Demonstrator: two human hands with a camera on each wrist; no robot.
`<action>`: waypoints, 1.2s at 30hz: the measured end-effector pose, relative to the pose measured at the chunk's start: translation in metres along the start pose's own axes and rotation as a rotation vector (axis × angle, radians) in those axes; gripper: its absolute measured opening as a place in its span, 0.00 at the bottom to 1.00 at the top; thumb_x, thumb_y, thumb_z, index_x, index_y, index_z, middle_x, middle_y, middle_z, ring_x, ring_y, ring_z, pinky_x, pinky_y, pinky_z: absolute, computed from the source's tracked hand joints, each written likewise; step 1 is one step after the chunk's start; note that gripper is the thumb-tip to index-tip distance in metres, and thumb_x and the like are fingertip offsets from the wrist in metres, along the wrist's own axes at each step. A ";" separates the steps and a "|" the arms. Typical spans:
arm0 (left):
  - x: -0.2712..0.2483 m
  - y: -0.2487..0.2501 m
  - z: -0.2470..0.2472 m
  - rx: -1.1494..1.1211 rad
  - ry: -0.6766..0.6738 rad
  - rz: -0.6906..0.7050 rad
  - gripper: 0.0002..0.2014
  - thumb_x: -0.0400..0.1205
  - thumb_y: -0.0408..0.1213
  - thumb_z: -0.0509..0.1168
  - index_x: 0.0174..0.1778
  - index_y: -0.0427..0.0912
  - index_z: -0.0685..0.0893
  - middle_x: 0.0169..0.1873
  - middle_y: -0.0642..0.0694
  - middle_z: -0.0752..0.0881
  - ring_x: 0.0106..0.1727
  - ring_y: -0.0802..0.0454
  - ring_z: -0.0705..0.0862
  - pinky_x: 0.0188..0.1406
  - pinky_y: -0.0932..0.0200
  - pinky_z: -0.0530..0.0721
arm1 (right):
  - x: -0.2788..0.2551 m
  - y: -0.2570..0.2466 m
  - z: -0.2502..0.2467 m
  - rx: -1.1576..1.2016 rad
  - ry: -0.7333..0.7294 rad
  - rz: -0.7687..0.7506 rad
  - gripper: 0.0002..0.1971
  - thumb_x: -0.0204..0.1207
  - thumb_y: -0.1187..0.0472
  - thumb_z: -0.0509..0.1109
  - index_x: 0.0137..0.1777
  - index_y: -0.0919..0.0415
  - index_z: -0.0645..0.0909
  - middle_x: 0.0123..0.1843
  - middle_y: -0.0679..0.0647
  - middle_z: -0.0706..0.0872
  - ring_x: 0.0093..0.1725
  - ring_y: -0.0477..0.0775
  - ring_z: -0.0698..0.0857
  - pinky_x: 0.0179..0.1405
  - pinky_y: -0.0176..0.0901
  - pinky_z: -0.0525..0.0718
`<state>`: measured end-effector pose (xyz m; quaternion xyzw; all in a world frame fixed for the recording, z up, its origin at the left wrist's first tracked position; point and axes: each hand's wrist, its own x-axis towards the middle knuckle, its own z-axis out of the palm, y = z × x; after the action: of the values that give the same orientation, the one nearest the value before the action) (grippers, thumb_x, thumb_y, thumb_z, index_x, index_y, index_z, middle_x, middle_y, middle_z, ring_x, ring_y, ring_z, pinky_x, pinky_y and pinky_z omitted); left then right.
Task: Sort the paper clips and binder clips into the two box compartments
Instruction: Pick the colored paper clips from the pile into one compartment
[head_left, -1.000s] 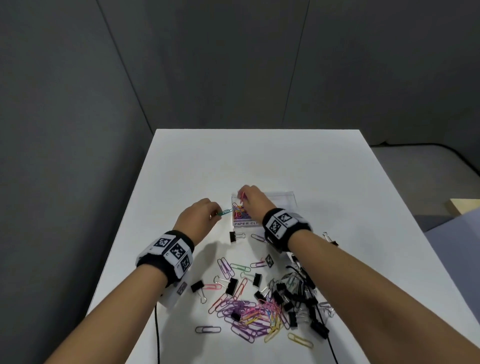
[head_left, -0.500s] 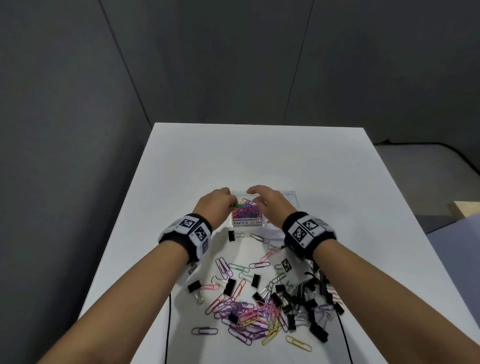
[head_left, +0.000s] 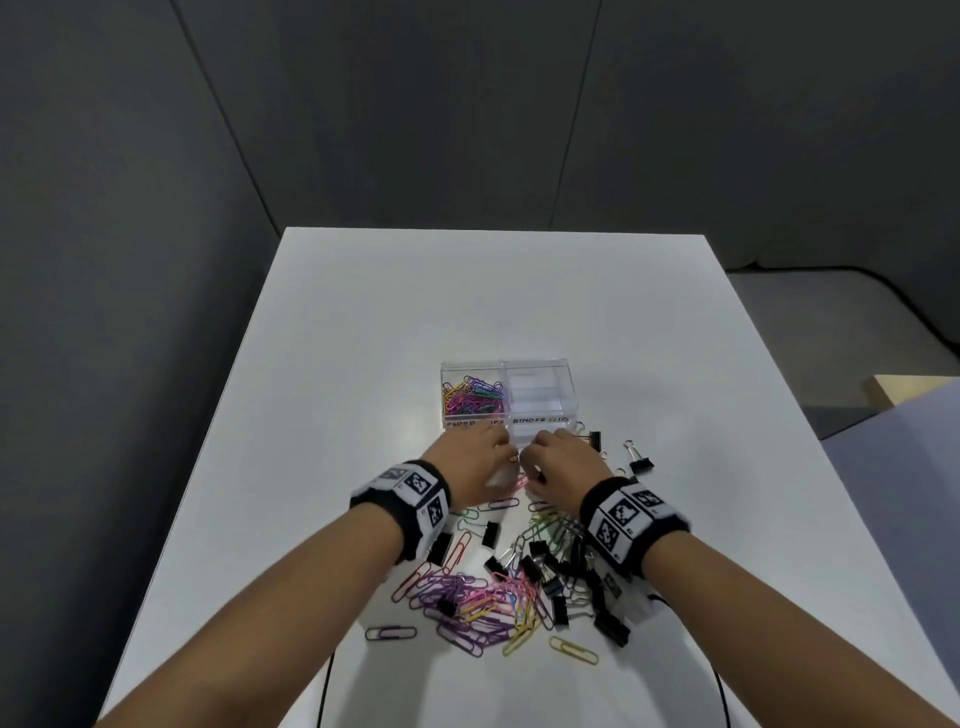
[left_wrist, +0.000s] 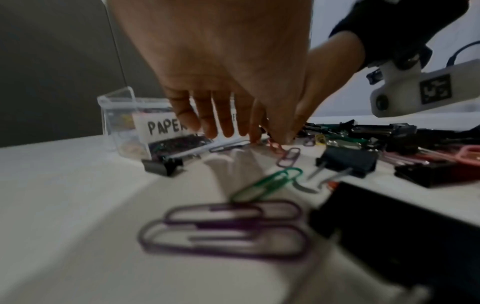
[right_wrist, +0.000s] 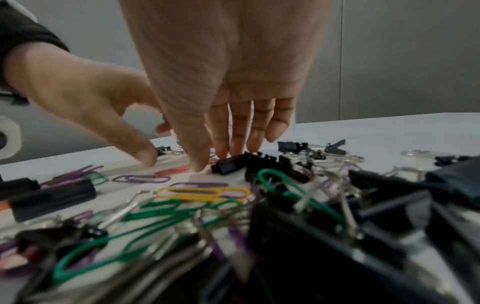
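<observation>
While both hands reach down:
Left hand (head_left: 480, 470): fingers open, touching pink paper clip (left_wrist: 275, 146).
Right hand (head_left: 558, 467): open, equally near.
Clip: long axis 5-to-11 o'clock.

A: Where are we? Looks like an office or test booth: plain white tabletop (head_left: 519, 312), grey panel walls (head_left: 467, 104) w/ seams all round.

B: Agreed. We've got stationery too, a clear box (head_left: 506, 395) hand-labelled "PAPER CLIPS" / "BINDER CLIPS". Marker-tag wristbands (head_left: 410, 496) and cables say recording setup.
</observation>
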<state>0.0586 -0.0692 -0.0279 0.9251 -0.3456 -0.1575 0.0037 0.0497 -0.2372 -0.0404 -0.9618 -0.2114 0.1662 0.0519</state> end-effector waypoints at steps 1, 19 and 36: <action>0.000 0.000 0.008 -0.005 -0.018 -0.025 0.28 0.81 0.55 0.60 0.74 0.45 0.70 0.71 0.45 0.72 0.71 0.45 0.71 0.68 0.50 0.72 | 0.000 -0.001 0.002 -0.022 0.012 0.010 0.11 0.78 0.59 0.62 0.55 0.62 0.81 0.59 0.58 0.81 0.62 0.61 0.76 0.58 0.51 0.76; -0.005 -0.001 0.017 -0.089 0.001 -0.047 0.21 0.83 0.44 0.61 0.72 0.43 0.74 0.68 0.43 0.74 0.67 0.43 0.75 0.61 0.49 0.77 | -0.021 0.026 0.003 0.013 0.054 -0.105 0.13 0.77 0.56 0.64 0.58 0.59 0.82 0.58 0.55 0.85 0.61 0.59 0.77 0.58 0.49 0.74; 0.003 -0.010 0.019 -0.405 0.003 -0.216 0.10 0.84 0.34 0.60 0.57 0.37 0.81 0.59 0.41 0.83 0.61 0.43 0.80 0.60 0.55 0.76 | -0.014 -0.005 -0.001 -0.049 -0.202 0.005 0.18 0.74 0.58 0.70 0.61 0.65 0.75 0.62 0.61 0.78 0.62 0.62 0.78 0.59 0.53 0.78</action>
<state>0.0621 -0.0617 -0.0477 0.9374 -0.2058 -0.2216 0.1728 0.0367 -0.2389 -0.0345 -0.9416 -0.2172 0.2573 0.0064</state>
